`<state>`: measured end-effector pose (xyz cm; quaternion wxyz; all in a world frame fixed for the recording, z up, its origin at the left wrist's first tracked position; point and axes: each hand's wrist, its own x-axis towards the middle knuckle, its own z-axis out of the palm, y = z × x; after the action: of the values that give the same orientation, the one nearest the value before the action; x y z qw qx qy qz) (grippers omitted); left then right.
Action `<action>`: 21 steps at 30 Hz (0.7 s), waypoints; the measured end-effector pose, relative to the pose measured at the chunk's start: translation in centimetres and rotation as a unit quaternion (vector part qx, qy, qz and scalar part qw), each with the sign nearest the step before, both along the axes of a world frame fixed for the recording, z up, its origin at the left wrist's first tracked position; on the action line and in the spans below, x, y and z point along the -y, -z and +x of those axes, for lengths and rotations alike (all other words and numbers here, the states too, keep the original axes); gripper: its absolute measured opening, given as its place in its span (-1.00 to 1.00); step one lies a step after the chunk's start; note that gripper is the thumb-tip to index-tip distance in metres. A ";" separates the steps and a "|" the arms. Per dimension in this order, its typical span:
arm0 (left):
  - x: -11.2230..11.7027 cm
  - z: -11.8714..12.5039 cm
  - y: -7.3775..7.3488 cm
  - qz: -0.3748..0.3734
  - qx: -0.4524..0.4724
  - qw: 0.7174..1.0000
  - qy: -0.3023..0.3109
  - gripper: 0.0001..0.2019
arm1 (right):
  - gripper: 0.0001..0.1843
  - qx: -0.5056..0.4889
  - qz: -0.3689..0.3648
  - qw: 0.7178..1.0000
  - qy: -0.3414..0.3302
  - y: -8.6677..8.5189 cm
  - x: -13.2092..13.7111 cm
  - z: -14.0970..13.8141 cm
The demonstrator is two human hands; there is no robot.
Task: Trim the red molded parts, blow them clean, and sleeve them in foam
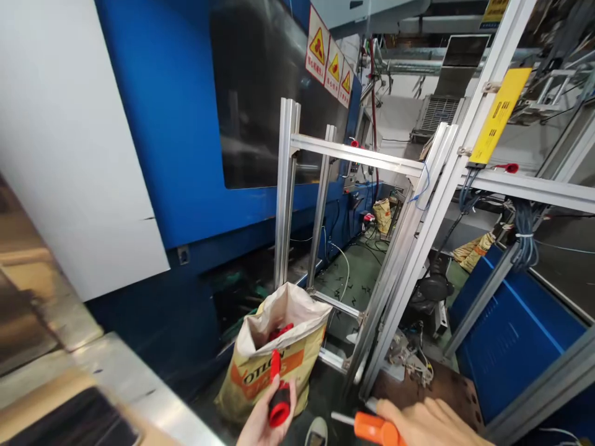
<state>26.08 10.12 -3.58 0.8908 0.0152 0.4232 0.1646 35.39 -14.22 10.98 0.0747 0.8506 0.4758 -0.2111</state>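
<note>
- Currently, my left hand (pixel 264 420) is holding a smooth red-and-black part (pixel 279 399), its round hollow end facing back at me and its slim red neck pointing up toward the sack (pixel 304 365).
- My left fingers are sitting narrow around the part's dark middle, showing on both sides of it.
- My right hand (pixel 425 421) is curling over an orange tool (pixel 379 428), chunky and smooth, with a slim pale metal shaft jutting left toward the part without touching it.
- The bottom of my view is cutting off some of that grip, so I cannot tell how tightly those fingers are pressing.
- Just beyond the part, the sack is standing open, its creased wall carrying orange and yellow print with dark letters, its pale mouth gaping in soft folds.
- Inside it, red pieces (pixel 280 331) are lying together, their shapes partly hidden by the rim.
- Between my hands, a shoe (pixel 317 432) with a pale rounded toe is showing.
- Behind the sack, a frame (pixel 356 152) of straight, silvery, grooved metal bars is standing.
- On the left, a machine (pixel 186 124) is rising in flat blue panels, its dark window (pixel 264 99) gleaming dully.
- At lower left, a metal worktop (pixel 139 390) is shining, scuffed and hard-edged.
</note>
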 end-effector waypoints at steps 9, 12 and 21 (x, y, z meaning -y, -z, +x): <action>0.7 -0.7 -1.9 0.020 0.046 0.981 0.189 -0.84 | -0.63 0.060 -0.024 0.996 -0.054 -4.5 -3.5 -1.8; 1.3 -0.7 -1.8 0.093 0.027 0.967 0.234 -0.90 | -0.62 -0.003 -0.060 0.995 -0.073 -5.0 -3.8 -1.2; 4.1 -0.8 1.1 0.511 -0.048 0.826 0.234 -0.64 | -0.58 0.000 0.036 0.997 -0.061 -3.2 -1.1 2.3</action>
<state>25.31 5.99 -4.66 0.7462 0.5744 0.3044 0.1430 37.69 -13.12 14.15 0.0570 0.8220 0.5344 -0.1885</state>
